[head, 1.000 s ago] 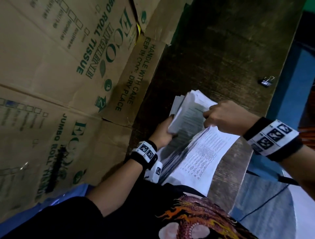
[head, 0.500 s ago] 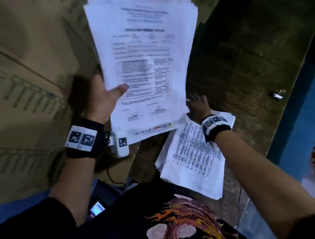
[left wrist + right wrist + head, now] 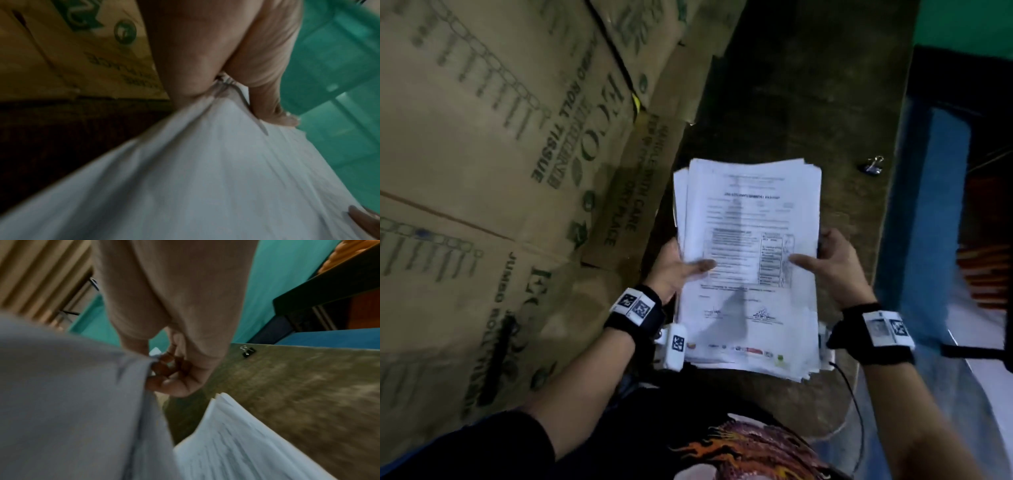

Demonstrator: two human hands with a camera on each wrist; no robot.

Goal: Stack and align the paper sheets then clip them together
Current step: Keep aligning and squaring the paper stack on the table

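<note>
Dark wooden surface (image 3: 791, 102) | sheets (image 3: 750, 260) now regathered, edges ragged, both hands gripping: left hand (image 3: 674, 267), right hand (image 3: 832, 263) | binder clip (image 3: 873, 167) untouched at 2 o'clock

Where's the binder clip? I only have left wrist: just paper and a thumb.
Observer: The binder clip lies on the table, right of the held stack, untouched.
Operator: Right hand?
Observer: The right hand grips the stack's right edge, thumb on top.
Operator: All sheets gathered?
Observer: No; the right wrist view shows a second pile below the held stack.
</note>
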